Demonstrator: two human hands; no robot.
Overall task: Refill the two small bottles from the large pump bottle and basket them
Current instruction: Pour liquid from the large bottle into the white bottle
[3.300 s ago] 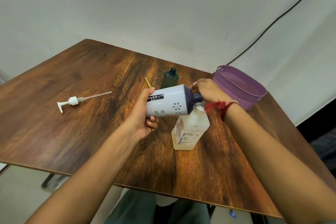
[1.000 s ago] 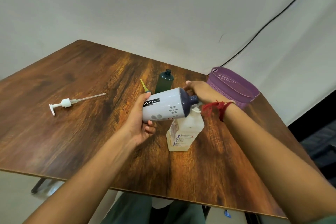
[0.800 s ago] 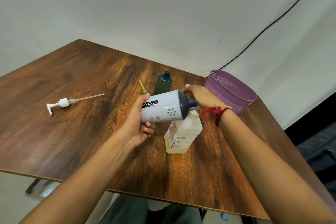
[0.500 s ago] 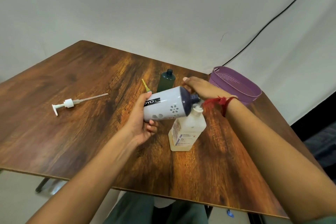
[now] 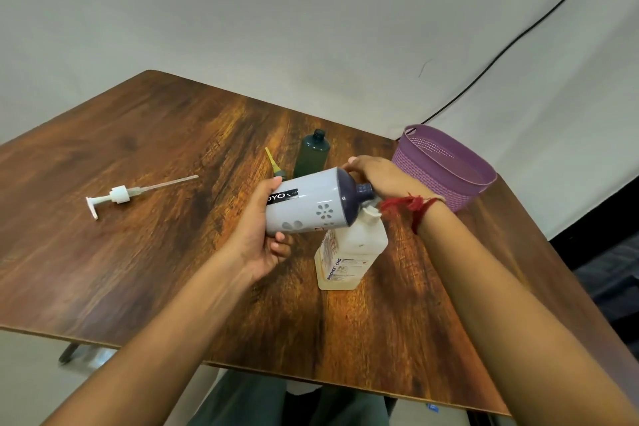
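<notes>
Centre frame: left hand (image 5: pixel 262 245) wraps the large bottle (image 5: pixel 307 206), tipped level, its neck over the cream bottle (image 5: pixel 352 252). Right hand (image 5: pixel 377 176) at the necks; grip cannot be told. Advise: raise base slowly, keep mouths aligned.

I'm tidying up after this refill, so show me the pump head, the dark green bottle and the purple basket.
pump head (image 5: pixel 120 193), head view, on its white screw collar.
dark green bottle (image 5: pixel 311 162), head view, on its body.
purple basket (image 5: pixel 453 192), head view, on its woven outer wall.
</notes>
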